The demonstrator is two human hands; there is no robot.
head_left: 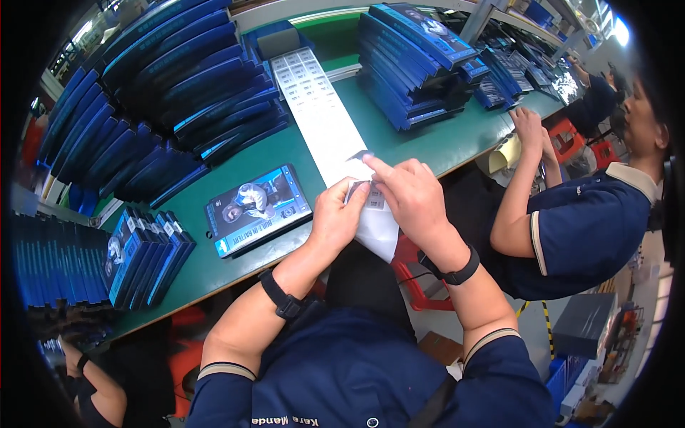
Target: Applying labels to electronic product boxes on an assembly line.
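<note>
A long white strip of printed labels (330, 135) runs from the back of the bench toward me, its near end hanging over the front edge. My left hand (335, 217) is closed on this strip, thumb on top near the table edge. Just right of it, my right hand (417, 200) is bent over the same strip, its index finger reaching across and the thumb tucked close. Small printed labels show between the two hands. What lies under the right fingertips is partly hidden. A flat blue-and-black product box (258, 209) lies face up to the left of my left hand.
Tall stacks of dark blue boxes (193, 78) fill the left and back of the green bench (264, 160). Another stack (414, 68) stands right of the strip. Smaller boxes (146, 257) stand at the front left. A co-worker (585, 221) sits close on my right.
</note>
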